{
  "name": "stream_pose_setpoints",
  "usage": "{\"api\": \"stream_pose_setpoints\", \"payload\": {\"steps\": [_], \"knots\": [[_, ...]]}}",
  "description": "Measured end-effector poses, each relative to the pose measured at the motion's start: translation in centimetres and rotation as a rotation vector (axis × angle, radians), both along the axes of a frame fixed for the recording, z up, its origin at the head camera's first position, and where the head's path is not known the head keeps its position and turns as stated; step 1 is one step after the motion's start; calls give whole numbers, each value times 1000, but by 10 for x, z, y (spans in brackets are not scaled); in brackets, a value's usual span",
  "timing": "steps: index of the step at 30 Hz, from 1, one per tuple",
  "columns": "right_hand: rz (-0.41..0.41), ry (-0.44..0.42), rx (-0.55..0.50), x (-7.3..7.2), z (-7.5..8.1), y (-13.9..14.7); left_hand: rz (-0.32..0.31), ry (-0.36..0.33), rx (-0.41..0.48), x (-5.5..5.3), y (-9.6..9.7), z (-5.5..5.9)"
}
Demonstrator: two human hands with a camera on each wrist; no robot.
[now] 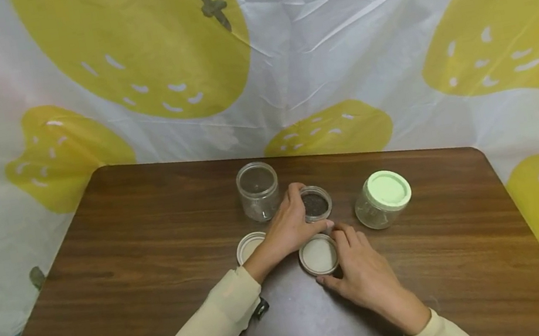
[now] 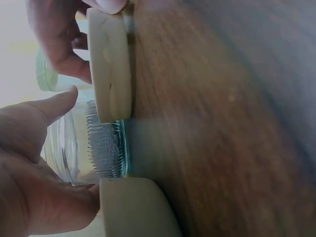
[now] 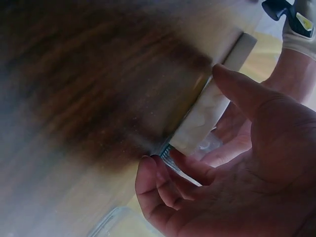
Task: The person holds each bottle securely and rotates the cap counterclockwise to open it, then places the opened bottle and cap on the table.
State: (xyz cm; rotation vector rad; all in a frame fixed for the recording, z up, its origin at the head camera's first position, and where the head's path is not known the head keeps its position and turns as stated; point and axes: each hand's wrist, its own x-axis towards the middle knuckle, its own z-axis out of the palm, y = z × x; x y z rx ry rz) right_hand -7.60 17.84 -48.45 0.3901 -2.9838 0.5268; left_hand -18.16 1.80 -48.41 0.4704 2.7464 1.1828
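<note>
My left hand (image 1: 289, 224) grips an open clear jar (image 1: 329, 203), with its thumb at the near side and fingers at the far side. Dark contents (image 1: 315, 204) show through the jar's mouth; from the left wrist they look grey and bristly (image 2: 106, 148) near the base. Just in front of this jar lies a round whitish lid (image 1: 319, 256), close to the table. My right hand (image 1: 363, 265) holds that lid by its edge, thumb at the near rim and fingertips at the far right. A second whitish lid (image 1: 246, 247) lies partly hidden under my left wrist.
An open clear jar (image 1: 260, 202) stands behind my left hand. To the right is another clear jar (image 1: 372, 215) topped with a pale green lid (image 1: 388, 188). The brown wooden table (image 1: 156, 258) meets a lemon-patterned cloth (image 1: 329, 15) at its back edge.
</note>
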Motion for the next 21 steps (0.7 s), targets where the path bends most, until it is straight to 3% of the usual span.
{"api": "stream_pose_setpoints", "payload": {"steps": [6, 13, 17, 21], "knots": [[11, 27, 16, -1, -2, 1, 12, -31, -10, -2, 0, 1], [18, 36, 22, 0, -4, 2, 36, 16, -24, -20, 6, -39], [13, 0, 19, 0, -3, 4, 34, 19, 10, -9, 6, -17], [22, -2, 1, 2, 2, 8, 11, 128, 76, 3, 8, 8]]}}
